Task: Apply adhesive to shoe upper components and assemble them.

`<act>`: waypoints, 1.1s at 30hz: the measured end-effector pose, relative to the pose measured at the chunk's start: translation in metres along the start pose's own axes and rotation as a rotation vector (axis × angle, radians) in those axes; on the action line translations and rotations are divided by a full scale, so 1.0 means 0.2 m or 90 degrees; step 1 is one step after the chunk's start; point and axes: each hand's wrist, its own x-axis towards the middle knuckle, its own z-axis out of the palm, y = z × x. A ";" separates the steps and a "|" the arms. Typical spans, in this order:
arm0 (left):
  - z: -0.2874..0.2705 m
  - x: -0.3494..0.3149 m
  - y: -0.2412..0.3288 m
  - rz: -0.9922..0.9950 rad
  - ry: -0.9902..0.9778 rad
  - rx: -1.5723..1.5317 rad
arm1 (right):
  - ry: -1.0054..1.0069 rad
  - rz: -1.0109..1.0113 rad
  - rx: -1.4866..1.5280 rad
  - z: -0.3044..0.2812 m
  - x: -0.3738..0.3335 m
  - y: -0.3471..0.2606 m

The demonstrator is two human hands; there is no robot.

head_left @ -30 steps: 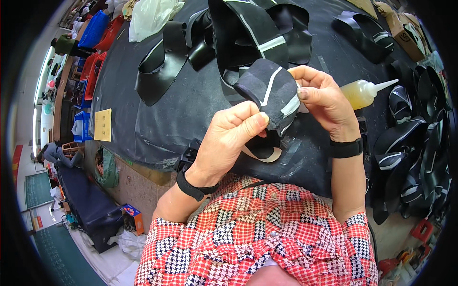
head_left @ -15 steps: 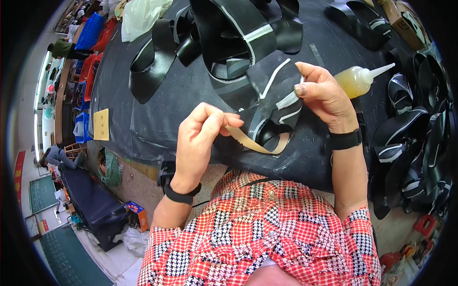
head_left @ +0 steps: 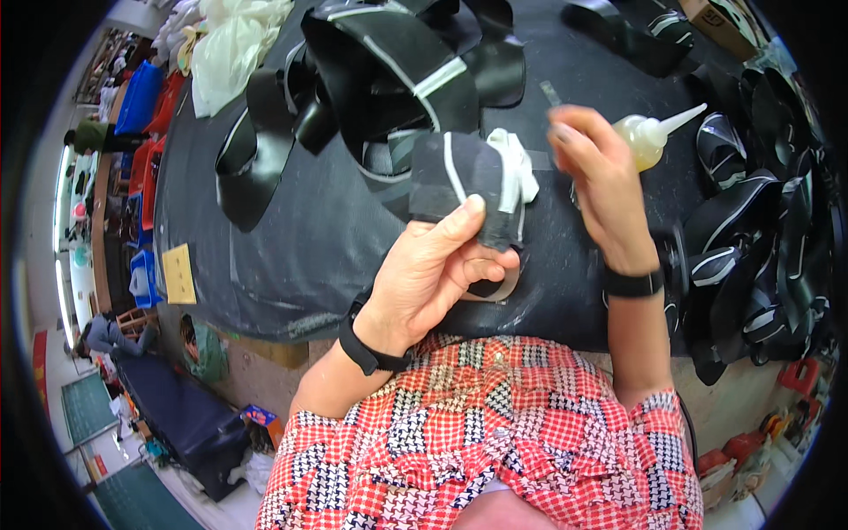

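Observation:
My left hand (head_left: 433, 274) is closed around a black leather-like piece (head_left: 455, 168) with a white line across it, thumb on top and fingers underneath. Crumpled white material (head_left: 515, 168) bunches at the piece's right edge. Below the fingers, part of a beige-edged band (head_left: 503, 287) shows; the rest is hidden by the hand. To the right, my right hand (head_left: 605, 181) is apart from the piece, its fingers curled and thumb against them, slightly blurred. Anything in that pinch is too small to make out. Just beyond it lies a squeeze bottle (head_left: 642, 140) of yellowish liquid with a long nozzle.
A heap of black looped pieces (head_left: 389, 71) with white stripes lies at the far side of the dark table (head_left: 327, 274). More are piled at the right (head_left: 751, 230). A white plastic bag (head_left: 231, 62) and a yellow card (head_left: 178, 274) are on the left.
The left hand has moved from the beige strip onto the black piece, which has turned and shifted left. My right hand has let go of the piece; crumpled white material now shows there.

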 end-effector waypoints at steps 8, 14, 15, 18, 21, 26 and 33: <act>0.10 0.09 0.16 0.229 -0.119 -0.047 | 0.013 0.130 0.636 -0.29 -0.33 0.14; 0.07 0.14 0.09 0.246 -0.077 0.070 | 0.060 0.107 0.972 -0.27 -0.14 0.11; 0.08 0.15 0.09 0.258 -0.073 0.102 | 0.048 0.102 1.006 -0.26 -0.10 0.13; 0.11 0.20 0.05 0.217 -0.060 0.157 | 0.193 0.055 0.994 -0.31 -0.01 0.18; 0.13 0.17 0.03 0.241 -0.052 0.184 | 0.218 0.147 1.005 -0.36 0.03 0.16; 0.09 0.07 0.01 0.279 -0.023 0.200 | 0.024 -0.008 0.601 -0.30 -0.09 -0.03; 0.11 0.00 -0.04 0.275 -0.038 0.162 | 0.045 -0.215 0.252 -0.23 -0.13 -0.43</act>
